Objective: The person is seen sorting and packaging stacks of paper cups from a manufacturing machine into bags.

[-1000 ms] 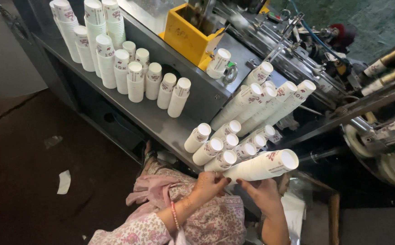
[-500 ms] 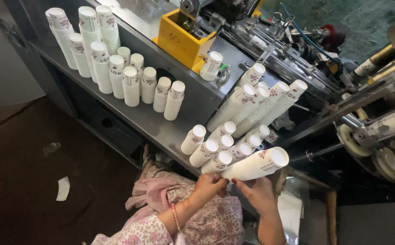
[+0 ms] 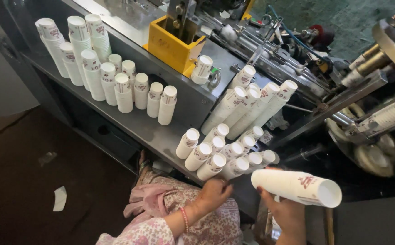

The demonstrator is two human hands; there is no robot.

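My right hand grips a long nested stack of white paper cups near its closed end. The stack lies almost level, with its open mouth pointing right, off the shelf. My left hand sits at the front edge of the grey metal shelf, fingers curled with nothing in them. It is just below the nearest of several cup stacks lying on their sides. A beaded bracelet circles my left wrist.
Upright cup stacks fill the shelf's left end. More stacks lean against the cup-forming machine behind. A yellow box and a single cup sit on the upper ledge. Dark floor with a paper scrap lies to the left.
My left hand has let go of the long cup stack and dropped to the shelf edge. My right hand has carried the stack right and lower, away from the lying stacks.
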